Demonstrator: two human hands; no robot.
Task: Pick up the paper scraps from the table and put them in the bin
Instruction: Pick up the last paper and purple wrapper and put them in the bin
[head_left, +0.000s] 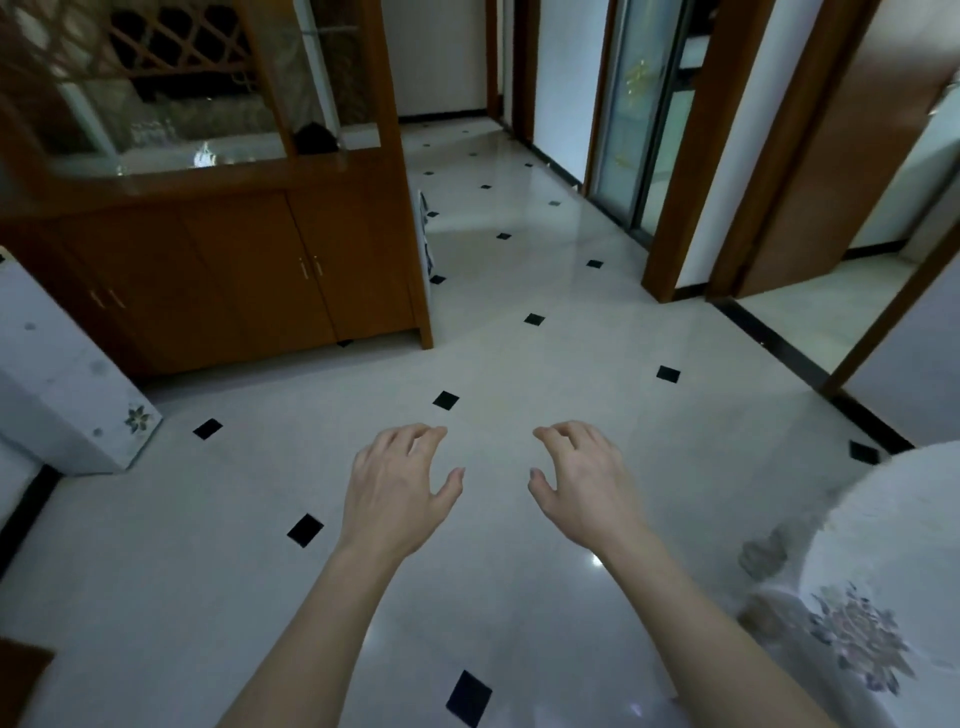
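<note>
Hovering over the tiled floor (519, 338) before the wooden cabinet (234, 270), the left hand (400, 483) and right hand (587, 478) hang loosely curled, gripping nothing. Blurred glassware (150, 130) sits behind the cabinet's glass.

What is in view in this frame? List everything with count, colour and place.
wooden cabinet: one, brown, glass-fronted upper part, back left
dark object: one, black, on the cabinet ledge; too blurred to identify
floor: glossy white tiles with many small black diamond insets, throughout
sliding glass door: one, frosted with a gold motif, back right
door frames: brown wood, right side
floral cloth: one, white with grey flowers, over a rounded surface, lower right
covered furniture: one, white with a flower print, left edge
paper scraps, bin: none in view
left hand: empty, fingers loosely curled, centre, above the floor
right hand: empty, fingers loosely curled, beside the left hand
</note>
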